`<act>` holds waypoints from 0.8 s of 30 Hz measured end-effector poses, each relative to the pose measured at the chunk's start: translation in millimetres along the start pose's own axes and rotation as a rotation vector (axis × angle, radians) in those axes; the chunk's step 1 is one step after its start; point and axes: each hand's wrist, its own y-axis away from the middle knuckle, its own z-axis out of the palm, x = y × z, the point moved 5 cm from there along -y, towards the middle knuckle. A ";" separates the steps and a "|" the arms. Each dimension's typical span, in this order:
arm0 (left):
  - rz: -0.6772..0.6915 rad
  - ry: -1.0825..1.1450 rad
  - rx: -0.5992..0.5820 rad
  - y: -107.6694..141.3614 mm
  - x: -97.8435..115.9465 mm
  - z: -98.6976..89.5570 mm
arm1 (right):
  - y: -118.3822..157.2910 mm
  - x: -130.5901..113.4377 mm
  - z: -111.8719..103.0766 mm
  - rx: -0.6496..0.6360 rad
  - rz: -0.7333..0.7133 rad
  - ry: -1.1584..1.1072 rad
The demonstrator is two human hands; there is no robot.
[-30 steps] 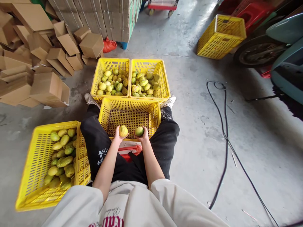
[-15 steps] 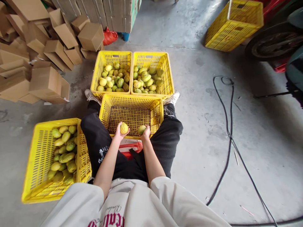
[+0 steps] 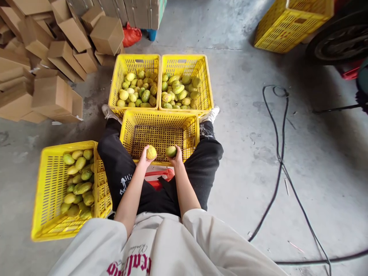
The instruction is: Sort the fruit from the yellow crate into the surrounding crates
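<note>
My left hand (image 3: pixel 145 157) is wrapped round a yellow fruit (image 3: pixel 151 152), over the near edge of a yellow crate (image 3: pixel 161 119) between my legs. That crate shows only its dark slatted bottom. In my right hand (image 3: pixel 177 156) is a greener fruit (image 3: pixel 171 151), a short way to the right of the first. Beyond stand two more yellow crates holding green and yellow fruits, one at the left (image 3: pixel 115 82) and one at the right (image 3: pixel 207 86). Another crate (image 3: pixel 46 188), beside my left leg, holds several longer fruits.
Cardboard boxes (image 3: pixel 54 96) are heaped at the upper left, near a red bag (image 3: pixel 131 35). A black cable (image 3: pixel 280 161) lies on the floor at the right. A yellow crate (image 3: pixel 281 30) and a wheel (image 3: pixel 339 40) are at the upper right.
The view has shifted slightly. Both hands still hold their fruits; the right-hand fruit has turned a little and sits slightly closer to the left one.
</note>
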 end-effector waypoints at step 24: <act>0.068 -0.025 -0.067 0.9 -5.2 7.1 | 23.5 12.1 5.3 0.113 0.088 0.090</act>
